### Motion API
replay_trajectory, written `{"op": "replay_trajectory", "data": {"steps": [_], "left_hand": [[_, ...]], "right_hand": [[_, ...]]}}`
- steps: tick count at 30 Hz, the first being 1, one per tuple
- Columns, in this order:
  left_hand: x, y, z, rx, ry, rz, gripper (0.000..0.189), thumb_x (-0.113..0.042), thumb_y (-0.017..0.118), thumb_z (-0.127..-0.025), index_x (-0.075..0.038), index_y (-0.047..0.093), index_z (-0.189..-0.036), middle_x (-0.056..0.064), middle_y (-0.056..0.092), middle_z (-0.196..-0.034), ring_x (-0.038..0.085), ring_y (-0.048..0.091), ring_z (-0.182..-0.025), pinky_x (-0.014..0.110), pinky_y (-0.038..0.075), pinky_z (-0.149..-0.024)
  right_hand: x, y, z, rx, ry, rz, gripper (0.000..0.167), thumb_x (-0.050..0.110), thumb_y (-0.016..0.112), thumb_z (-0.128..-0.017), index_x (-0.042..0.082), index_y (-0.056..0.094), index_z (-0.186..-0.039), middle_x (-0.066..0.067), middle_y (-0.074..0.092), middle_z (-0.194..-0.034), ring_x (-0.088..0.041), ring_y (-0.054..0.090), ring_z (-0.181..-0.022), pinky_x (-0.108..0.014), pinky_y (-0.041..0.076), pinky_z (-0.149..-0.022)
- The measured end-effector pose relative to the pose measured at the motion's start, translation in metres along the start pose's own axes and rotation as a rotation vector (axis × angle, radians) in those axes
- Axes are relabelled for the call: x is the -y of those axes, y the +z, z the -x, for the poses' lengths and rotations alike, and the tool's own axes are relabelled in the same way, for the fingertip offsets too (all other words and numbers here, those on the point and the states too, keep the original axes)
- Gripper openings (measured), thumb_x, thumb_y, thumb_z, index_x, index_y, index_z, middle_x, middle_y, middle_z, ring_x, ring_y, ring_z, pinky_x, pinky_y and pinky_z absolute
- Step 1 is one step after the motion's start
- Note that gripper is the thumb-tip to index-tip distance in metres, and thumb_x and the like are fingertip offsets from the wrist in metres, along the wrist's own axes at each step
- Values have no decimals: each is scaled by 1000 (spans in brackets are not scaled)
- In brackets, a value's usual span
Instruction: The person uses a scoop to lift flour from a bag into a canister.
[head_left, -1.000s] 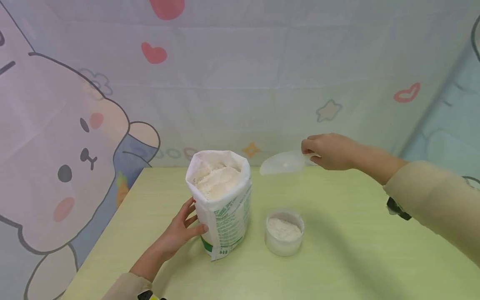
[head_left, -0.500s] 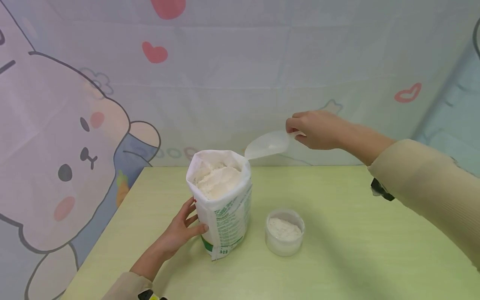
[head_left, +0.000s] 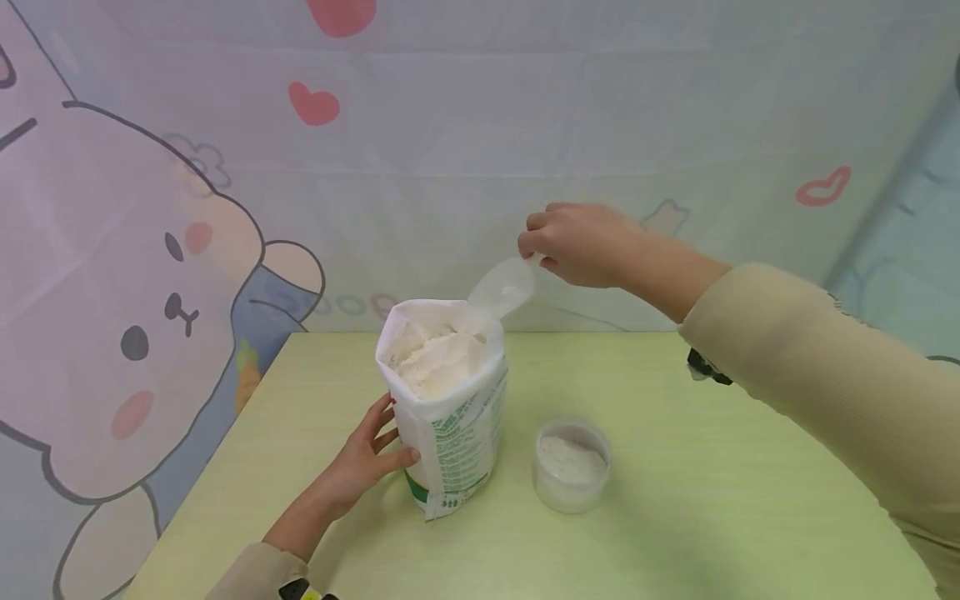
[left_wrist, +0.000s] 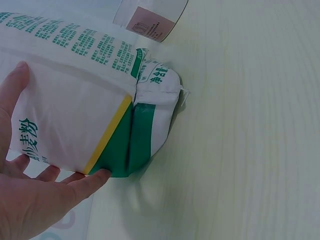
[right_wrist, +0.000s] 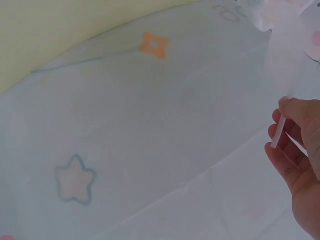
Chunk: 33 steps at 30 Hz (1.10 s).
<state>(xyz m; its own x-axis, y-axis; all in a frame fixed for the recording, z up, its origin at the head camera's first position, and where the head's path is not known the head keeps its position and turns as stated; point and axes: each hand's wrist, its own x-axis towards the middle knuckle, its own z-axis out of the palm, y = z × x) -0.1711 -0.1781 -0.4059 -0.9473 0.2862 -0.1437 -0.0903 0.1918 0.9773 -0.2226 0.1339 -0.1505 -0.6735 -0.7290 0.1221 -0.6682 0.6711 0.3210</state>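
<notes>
An upright white flour bag (head_left: 463, 450) with green print stands with its top open, flour (head_left: 438, 364) showing inside. My left hand (head_left: 357, 468) rests against its left side, fingers spread and thumb on the near face; in the left wrist view those fingers lie along the bag's edge. My right hand (head_left: 581, 243) pinches the thin handle of a translucent scoop (head_left: 504, 287), above and right of the bag. The scoop slants down to the left, its front end overlapping the bag's right rim. In the right wrist view the handle (right_wrist: 278, 132) runs between thumb and fingers.
A round translucent tub (head_left: 572, 493) holding white flour stands right of the bag. Both are on a pale yellow-green table (head_left: 720, 475). Behind its far edge hangs a cartoon-printed cloth (head_left: 480, 108).
My right hand has moved left and up with the scoop, bringing it from beyond the tub to the bag's rim, its front end now tilted further down. The left hand and bag stay put.
</notes>
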Motion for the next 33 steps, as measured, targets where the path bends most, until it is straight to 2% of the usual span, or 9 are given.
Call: {"op": "replay_trajectory", "data": {"steps": [4, 10, 22, 28, 33], "left_hand": [[1, 1, 0, 2, 6, 9, 90, -23, 74, -78, -40, 14, -143, 2, 12, -153, 37, 17, -139, 60, 31, -101], [2, 1, 0, 3, 7, 9, 90, -23, 74, -78, -40, 15, -143, 2, 12, -153, 37, 17, -139, 60, 31, -101], [-4, 5, 5, 22, 11, 7, 88, -20, 72, -80, -36, 13, -145, 6, 9, -154, 40, 15, -138, 61, 30, -100], [-4, 5, 6, 21, 9, 7, 88, -20, 72, -80, -36, 14, -144, 6, 9, -154, 39, 15, -139, 61, 30, -100], [-5, 5, 5, 20, 9, 1, 88, -21, 72, -80, -36, 14, -144, 6, 9, -154, 39, 15, -138, 61, 30, -100]], "right_hand": [[9, 1, -7, -11, -41, 113, 20, 5, 58, -88, 12, 63, -106, -5, 59, -98, -23, 53, -92, -33, 52, -68], [21, 6, -17, -14, -89, 246, 25, 1, 58, -87, 9, 62, -110, -6, 58, -102, -24, 53, -90, -31, 51, -72], [40, 8, -32, -53, -202, 416, 19, -2, 62, -82, 6, 62, -99, -6, 55, -96, -23, 51, -84, -27, 48, -72], [42, 10, -35, -50, -210, 490, 21, 3, 65, -83, 6, 62, -103, -8, 56, -105, -24, 52, -91, -27, 48, -75], [45, 12, -37, -47, -197, 491, 20, 4, 65, -83, 8, 63, -103, -7, 57, -105, -23, 52, -90, -26, 48, -73]]}}
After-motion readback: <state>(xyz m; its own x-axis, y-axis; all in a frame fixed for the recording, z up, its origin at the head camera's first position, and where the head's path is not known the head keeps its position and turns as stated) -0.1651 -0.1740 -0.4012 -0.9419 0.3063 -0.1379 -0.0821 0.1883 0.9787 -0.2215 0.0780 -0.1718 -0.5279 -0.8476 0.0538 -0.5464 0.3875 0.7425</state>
